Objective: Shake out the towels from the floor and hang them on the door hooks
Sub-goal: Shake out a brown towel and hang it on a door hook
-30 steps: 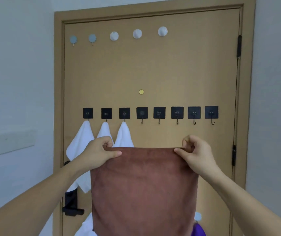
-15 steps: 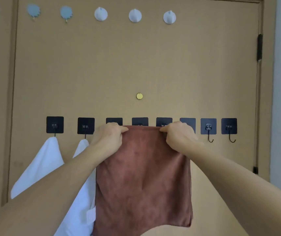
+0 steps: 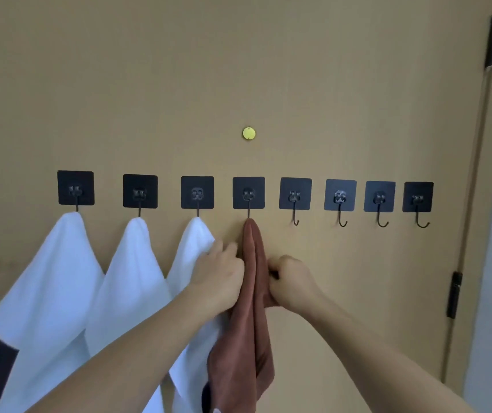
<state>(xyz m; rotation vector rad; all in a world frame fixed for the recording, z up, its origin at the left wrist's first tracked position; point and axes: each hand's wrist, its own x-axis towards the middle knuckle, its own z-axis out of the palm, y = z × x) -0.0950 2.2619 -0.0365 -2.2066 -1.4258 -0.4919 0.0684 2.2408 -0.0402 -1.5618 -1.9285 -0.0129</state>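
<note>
The brown towel (image 3: pixel 252 293) hangs from the fourth hook (image 3: pixel 248 193), and I flank it: my left hand (image 3: pixel 219 275) rests against its left edge, fingers loosely curled, my right hand (image 3: pixel 291 281) pinches its right fold. Three white towels (image 3: pixel 131 278) fill the hooks leftward. I judge this hanging nearly done; next, release gently and check it holds.

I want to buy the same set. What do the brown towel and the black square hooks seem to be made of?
The brown towel looks like soft matte microfibre or plush cloth: it drapes in limp folds with a short nap. The black square hooks look like thin adhesive plastic pads, slightly sheeny, each carrying a dark, probably metal, wire hook.
</note>
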